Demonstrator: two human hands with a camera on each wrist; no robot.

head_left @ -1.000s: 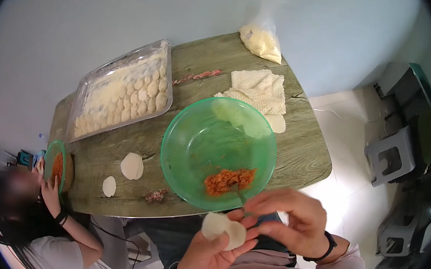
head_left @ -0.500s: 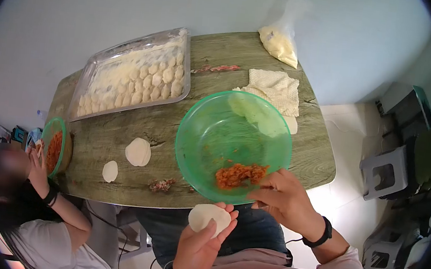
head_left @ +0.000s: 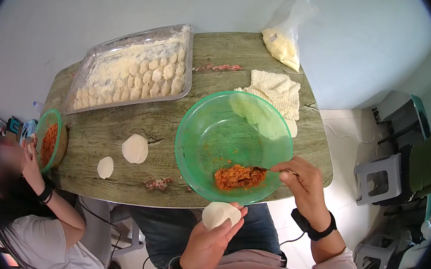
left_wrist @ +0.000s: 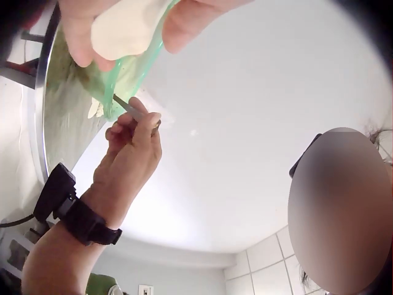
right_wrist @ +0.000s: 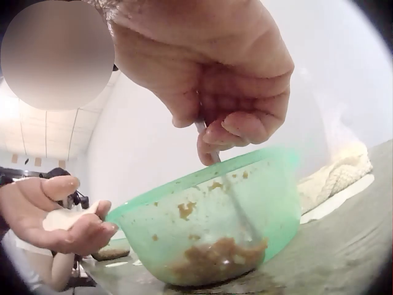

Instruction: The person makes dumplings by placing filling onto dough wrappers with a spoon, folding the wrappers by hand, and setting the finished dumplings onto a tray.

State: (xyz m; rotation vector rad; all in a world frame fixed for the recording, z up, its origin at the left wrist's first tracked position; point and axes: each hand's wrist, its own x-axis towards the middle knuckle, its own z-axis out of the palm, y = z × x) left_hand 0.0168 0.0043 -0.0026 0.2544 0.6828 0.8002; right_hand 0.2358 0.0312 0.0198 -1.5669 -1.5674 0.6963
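Observation:
My left hand (head_left: 208, 246) holds a round dumpling wrapper (head_left: 219, 215) on its fingers, with the thumb over its near edge, just in front of the green bowl (head_left: 196, 122). My right hand (head_left: 304, 188) grips the handle of a metal spoon (right_wrist: 241, 212) above the bowl's right rim. Down in the bowl, the spoon's lower end sits in the orange-brown filling (head_left: 237, 178), which partly hides it. The left wrist view also shows the spoon handle (left_wrist: 127, 107) pinched between thumb and fingers.
Loose wrappers (head_left: 135, 148) lie left of the bowl. Behind them stands a floured tray (head_left: 124, 105) with rows of dumplings. A cloth (head_left: 278, 91) and a bag of flour (head_left: 282, 49) are at the back right. Another person (head_left: 60, 213) sits at the left beside a second bowl (head_left: 56, 154).
My right hand has gone from beside the left hand to the bowl's right rim and now grips the spoon. The left hand keeps the wrapper, now lying flatter, and has shifted slightly.

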